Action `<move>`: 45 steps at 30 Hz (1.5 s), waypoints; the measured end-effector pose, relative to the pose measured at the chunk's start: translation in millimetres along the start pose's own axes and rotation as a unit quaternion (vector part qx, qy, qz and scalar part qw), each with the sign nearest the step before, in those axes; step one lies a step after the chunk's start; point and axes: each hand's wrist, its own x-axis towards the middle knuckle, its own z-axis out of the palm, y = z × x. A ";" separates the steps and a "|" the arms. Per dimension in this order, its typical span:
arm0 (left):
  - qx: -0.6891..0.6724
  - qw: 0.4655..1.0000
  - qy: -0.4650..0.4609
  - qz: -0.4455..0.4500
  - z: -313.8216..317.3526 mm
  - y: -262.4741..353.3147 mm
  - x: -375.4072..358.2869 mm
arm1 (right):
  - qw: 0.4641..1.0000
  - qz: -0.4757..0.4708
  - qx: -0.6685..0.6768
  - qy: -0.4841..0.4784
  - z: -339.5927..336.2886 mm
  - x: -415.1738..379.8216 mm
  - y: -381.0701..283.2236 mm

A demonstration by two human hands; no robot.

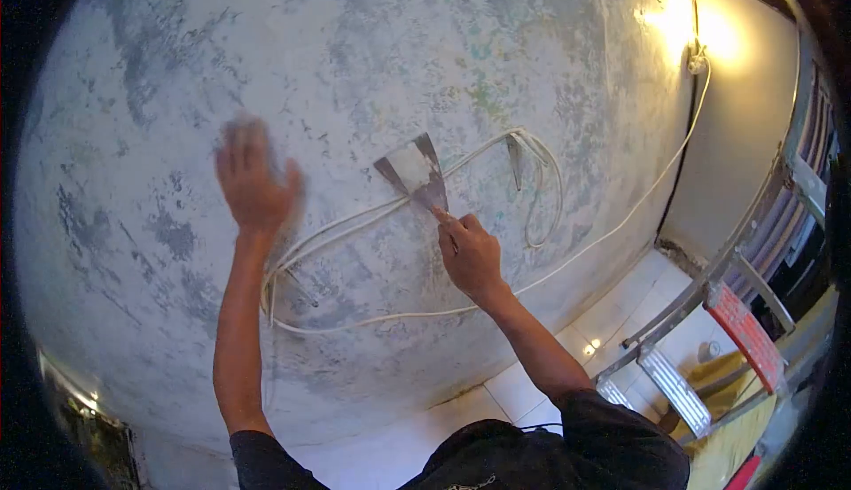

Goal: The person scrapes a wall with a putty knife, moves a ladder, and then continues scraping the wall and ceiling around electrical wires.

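Observation:
My right hand is closed around the handle of a putty knife. Its wide blade points up and to the left, with pale filler on its face, and overlaps a white cable in this view. My left hand is raised in front of the patchy grey and white wall, slightly blurred, palm toward the wall with fingers stretched and thumb out. Nothing shows in it. The looped white cable hangs across the wall between and below my hands.
A lit bulb at the upper right feeds from the cable running along the wall. On the right stands a stepladder with a red step and metal treads. White floor tiles lie below the wall.

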 end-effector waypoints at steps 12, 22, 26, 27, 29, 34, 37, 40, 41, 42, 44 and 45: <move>-0.200 0.934 -0.174 0.240 44.7 122.8 -51.9 | 0.999 0.041 0.009 -0.028 24.1 -30.9 2.6; -0.183 0.950 -0.088 0.236 56.3 104.1 -0.5 | 0.999 0.039 -0.017 -0.025 19.8 33.2 -13.1; -0.165 0.947 -0.095 0.260 45.7 111.8 -5.0 | 0.997 0.060 -0.020 -0.042 5.4 26.5 -22.4; -0.164 0.947 -0.098 0.260 48.5 111.9 -10.2 | 0.997 0.061 -0.018 -0.044 10.0 19.6 -20.4; -0.177 0.940 -0.103 0.274 56.7 111.8 -20.1 | 0.998 0.065 0.004 -0.013 20.8 5.8 -12.9; -0.191 0.929 -0.108 0.299 53.9 107.2 -14.4 | 0.998 0.068 0.005 0.011 23.2 3.4 -12.6; -0.141 0.944 -0.086 0.285 52.1 120.8 -25.4 | 0.997 0.072 0.014 0.030 37.8 -3.9 -8.4; -0.108 0.952 -0.072 0.276 60.0 124.5 -31.2 | 0.997 0.071 0.007 0.038 39.3 -3.6 -10.6; -0.110 0.951 -0.070 0.280 63.7 122.9 -31.8 | 0.997 0.076 0.002 0.032 38.8 -1.4 -12.5; -0.106 0.952 -0.068 0.279 63.3 121.5 -23.9 | 0.997 0.072 0.003 0.032 39.0 6.4 -12.9; -0.075 0.955 -0.054 0.283 58.0 119.5 -2.5 | 0.997 0.057 -0.014 0.059 38.4 24.9 -15.2; -0.073 0.955 -0.060 0.281 57.9 119.2 2.5 | 0.997 0.059 -0.010 0.053 33.1 32.1 -20.5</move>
